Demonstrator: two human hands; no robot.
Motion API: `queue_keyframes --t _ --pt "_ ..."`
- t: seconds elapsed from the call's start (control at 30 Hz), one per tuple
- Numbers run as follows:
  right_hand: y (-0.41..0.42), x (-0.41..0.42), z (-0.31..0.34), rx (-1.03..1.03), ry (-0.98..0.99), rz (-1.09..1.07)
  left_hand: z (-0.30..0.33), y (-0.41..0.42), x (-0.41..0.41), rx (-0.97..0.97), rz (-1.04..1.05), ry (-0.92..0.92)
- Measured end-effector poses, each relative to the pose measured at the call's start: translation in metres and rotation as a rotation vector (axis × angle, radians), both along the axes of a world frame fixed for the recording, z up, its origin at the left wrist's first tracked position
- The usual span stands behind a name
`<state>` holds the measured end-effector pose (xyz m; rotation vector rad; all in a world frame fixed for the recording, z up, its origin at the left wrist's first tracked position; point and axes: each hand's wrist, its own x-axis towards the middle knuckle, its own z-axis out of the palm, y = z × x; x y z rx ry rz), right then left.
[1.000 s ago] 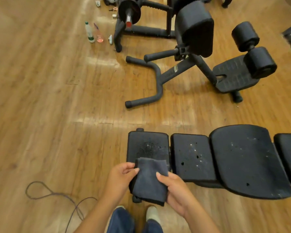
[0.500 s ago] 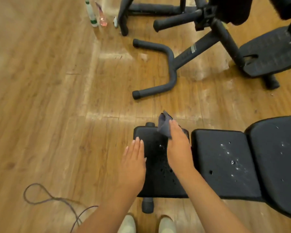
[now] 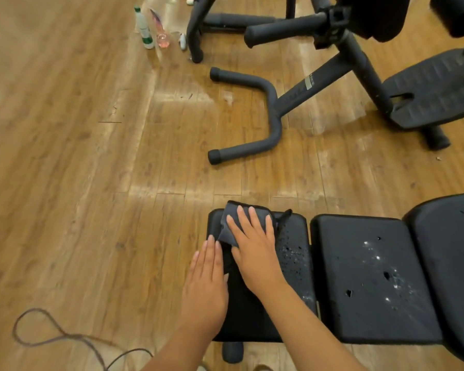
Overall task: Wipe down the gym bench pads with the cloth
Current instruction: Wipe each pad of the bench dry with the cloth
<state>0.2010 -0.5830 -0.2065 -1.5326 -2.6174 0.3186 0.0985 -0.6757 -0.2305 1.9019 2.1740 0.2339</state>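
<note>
Head view, lower centre of the frame. The right hand [image 3: 255, 253] lies palm down with fingers spread wide, pressing the cloth [image 3: 229, 226] flat against the far end of the end pad [image 3: 292, 263]; it pins the cloth under the fingers rather than pinching it. The left hand [image 3: 205, 285] is empty, fingers straight and together, resting flat on the pad's left edge just beside the right hand, apparently as a brace.

The cloth is dark grey, crumpled and partly folded; it shows beyond the right fingertips and to their left, near the pad's upper-left corner. It looks thin, soft and light, likely to bunch when pushed, so a broad flat palm over its middle seems the better hold. The pads appear firm and slightly yielding, with a smooth skin that is pitted and torn in places; the cloth could snag there.

Pale specks and droplets mark the end pad to the right of the right hand. Further right, the second pad [image 3: 370, 277] carries similar spots and holes, and a larger pad [image 3: 450, 258] reaches the right edge; both look unwiped. Wooden floor [image 3: 78, 183] surrounds the bench; bottles [image 3: 145, 29] stand at upper left, a cord [image 3: 59, 336] loops at lower left.
</note>
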Motion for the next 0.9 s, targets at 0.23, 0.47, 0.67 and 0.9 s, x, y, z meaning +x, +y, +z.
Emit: queue_keyframes --t 0.23,0.47,0.67,0.9 --pt "-0.046 0.013 -0.008 -0.013 0.005 0.028 0.0 -0.004 -0.007 0.081 -0.054 -0.063" --pt "-0.152 0.05 -0.038 0.013 0.05 0.109 0.002 -0.003 -0.005 0.053 -0.06 0.026" --pt "-0.141 0.053 -0.031 -0.09 0.034 0.103 0.0 -0.002 -0.006 0.077 -0.061 0.018" --pt "-0.096 0.028 -0.014 -0.128 0.102 -0.085 -0.006 -0.004 -0.005 0.086 -0.051 0.011"
